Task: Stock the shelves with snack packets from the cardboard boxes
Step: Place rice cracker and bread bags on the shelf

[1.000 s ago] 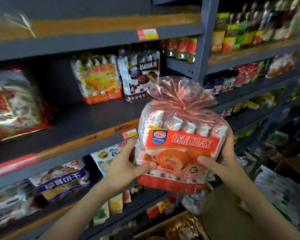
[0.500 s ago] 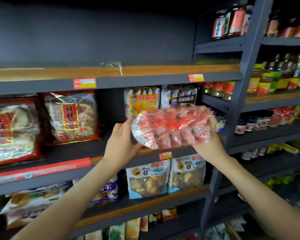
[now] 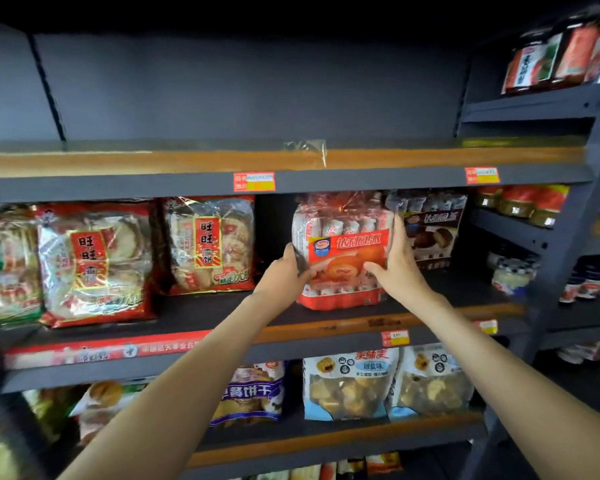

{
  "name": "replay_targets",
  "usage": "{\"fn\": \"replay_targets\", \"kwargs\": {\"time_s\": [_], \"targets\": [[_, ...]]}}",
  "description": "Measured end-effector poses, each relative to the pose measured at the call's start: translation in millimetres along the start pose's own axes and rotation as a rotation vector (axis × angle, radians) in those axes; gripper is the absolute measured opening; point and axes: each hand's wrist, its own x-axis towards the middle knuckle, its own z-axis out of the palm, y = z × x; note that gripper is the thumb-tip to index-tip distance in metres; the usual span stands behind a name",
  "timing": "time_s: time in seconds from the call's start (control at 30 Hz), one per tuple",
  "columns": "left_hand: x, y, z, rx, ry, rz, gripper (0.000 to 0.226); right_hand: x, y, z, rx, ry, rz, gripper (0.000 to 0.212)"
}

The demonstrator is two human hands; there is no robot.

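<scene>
A red and clear snack packet [image 3: 343, 247] of small wrapped cakes stands upright on the middle shelf [image 3: 222, 317], its base on the shelf board. My left hand [image 3: 286, 271] grips its left edge, thumb across the front. My right hand [image 3: 395, 261] holds its right side, fingers up along the edge and thumb on the front. A brown packet of chocolate cakes [image 3: 430, 226] stands just to its right, partly behind my right hand. No cardboard box is in view.
Two red rice-cracker bags [image 3: 208, 244] [image 3: 90, 265] stand to the left, with a dark gap between them and the held packet. The top shelf [image 3: 187, 161] holds only a scrap of clear plastic [image 3: 307, 148]. Blue snack bags [image 3: 350, 382] fill the shelf below. Jars [image 3: 523, 202] line the right-hand unit.
The packet went from tilted flat in front of the shelf edge to upright and set down on the middle shelf. Both hands moved forward with it; the view rose toward the upper shelves.
</scene>
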Motion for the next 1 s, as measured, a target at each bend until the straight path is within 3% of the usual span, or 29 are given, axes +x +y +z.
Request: {"fn": "replay_targets", "kwargs": {"time_s": [0.13,0.23,0.33,0.47,0.63,0.8,1.0], "targets": [[18.9,0.5,3.8,-0.057,-0.010,-0.021,0.056,3.5,-6.7,24.6,-0.557,0.096,-0.213,0.120],[31.7,-2.2,8.5,-0.053,-0.032,0.026,0.058,4.6,-10.7,44.6,-0.756,-0.078,-0.403,0.124],[40.4,-13.8,8.8,0.092,-0.121,0.133,0.068,17.4,-7.7,58.9,-0.932,-0.192,-0.442,0.127],[39.6,-50.6,-11.2,0.801,-0.039,0.262,0.080,43.1,2.9,61.7,-1.005,-0.256,-0.378,0.129],[43.5,-101.1,-34.9,1.115,-0.076,0.303,0.092,66.7,8.0,71.0,-1.049,-0.332,-0.328,0.121],[52.5,-119.9,-35.0,1.183,-0.003,0.383,0.083,81.5,14.6,81.8,-1.037,-0.357,-0.347,0.116],[50.7,-112.6,-39.2,1.162,-0.012,0.320,0.077,83.1,30.2,71.7,-1.050,-0.324,-0.350,0.124]]}}
